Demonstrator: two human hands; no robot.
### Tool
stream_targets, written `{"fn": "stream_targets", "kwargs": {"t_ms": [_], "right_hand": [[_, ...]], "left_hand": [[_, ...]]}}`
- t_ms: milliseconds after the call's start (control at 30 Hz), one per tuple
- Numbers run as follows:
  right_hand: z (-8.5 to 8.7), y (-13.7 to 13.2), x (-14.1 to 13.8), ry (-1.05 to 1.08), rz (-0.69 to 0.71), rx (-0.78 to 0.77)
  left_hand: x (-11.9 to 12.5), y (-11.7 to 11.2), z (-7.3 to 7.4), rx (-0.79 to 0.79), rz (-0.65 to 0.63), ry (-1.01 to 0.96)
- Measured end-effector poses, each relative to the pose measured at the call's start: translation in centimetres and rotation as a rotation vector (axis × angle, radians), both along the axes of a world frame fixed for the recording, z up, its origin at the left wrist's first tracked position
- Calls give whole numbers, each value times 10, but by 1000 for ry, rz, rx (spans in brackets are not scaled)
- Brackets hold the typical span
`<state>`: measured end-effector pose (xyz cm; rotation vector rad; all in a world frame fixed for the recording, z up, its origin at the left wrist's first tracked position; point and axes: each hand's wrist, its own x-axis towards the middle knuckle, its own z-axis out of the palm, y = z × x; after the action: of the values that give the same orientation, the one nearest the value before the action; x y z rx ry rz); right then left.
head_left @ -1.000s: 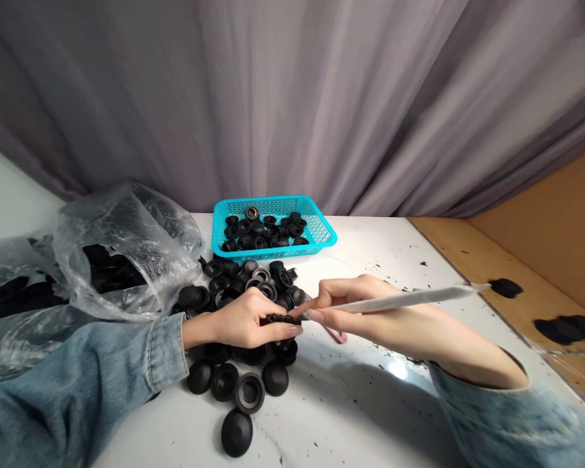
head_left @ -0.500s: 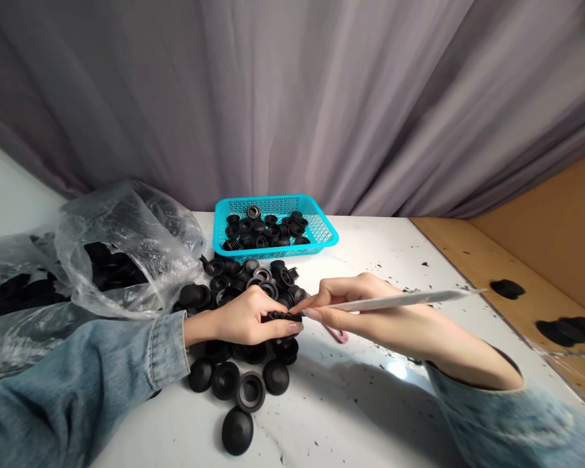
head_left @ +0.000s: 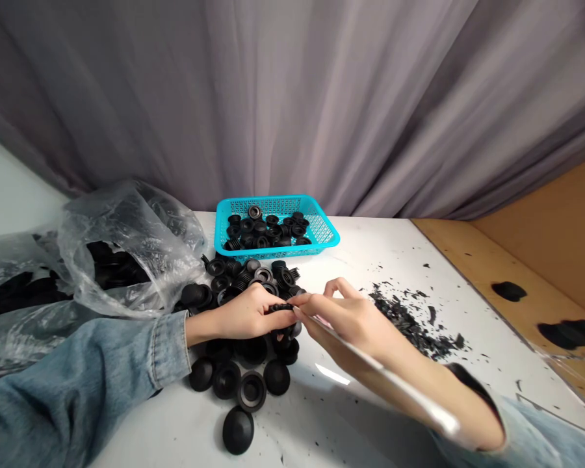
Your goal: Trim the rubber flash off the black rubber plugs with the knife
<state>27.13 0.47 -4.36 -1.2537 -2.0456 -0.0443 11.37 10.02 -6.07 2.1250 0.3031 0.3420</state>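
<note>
My left hand (head_left: 254,314) is closed in a pinch on a small ribbed black rubber plug (head_left: 281,307), held above the pile. My right hand (head_left: 353,325) meets it from the right, thumb and index finger pressed together at the plug's edge. That hand grips a long, thin, pale tool (head_left: 394,377), whose rear end slants down along the forearm and is blurred. The tool's tip is hidden by the fingers, so I cannot tell its exact kind. Beneath and around my left hand lies a pile of black rubber plugs (head_left: 251,391), some domed side up, others showing hollow rings.
A turquoise perforated basket (head_left: 277,252) holding more plugs stands behind the pile. On the left, a clear plastic bag (head_left: 127,240) contains black parts. Black rubber shavings (head_left: 414,322) are scattered at the right, and several black pieces (head_left: 509,290) lie on the wooden surface beyond.
My right hand has turned, and the tool's rear end has swung down toward me, uncovering the heap of shavings. My left hand keeps its pinch on the plug almost in place.
</note>
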Motion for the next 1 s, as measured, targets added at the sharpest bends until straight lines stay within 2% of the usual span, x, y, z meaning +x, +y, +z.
{"fn": "stream_targets", "kwargs": {"t_ms": [33,100,233,367,500,633,700,867,1000], "right_hand": [[-5,1,-3,-24,-27,90],[-10,1,-5,-77,-23,149],[-9,3,1,-191,39,94],[-8,12,9,-233,-23,80],[6,15,17,-44,-71,-211],[30,7,23,245,-7,-563],[38,3,25,366,18,-681],[42,1,25,471,46,-755],[41,3,26,485,-2,-769]], "left_hand": [[0,1,0,-12,11,14],[0,2,-1,-35,27,42],[-1,1,0,-79,41,51],[-1,-5,1,-46,-41,30],[-1,-6,2,-67,-51,20],[-2,-4,3,-95,-41,-8],[-3,-4,2,-94,-47,-13],[-2,-4,0,-73,-44,-49],[-2,-3,0,-61,-50,-58]]}}
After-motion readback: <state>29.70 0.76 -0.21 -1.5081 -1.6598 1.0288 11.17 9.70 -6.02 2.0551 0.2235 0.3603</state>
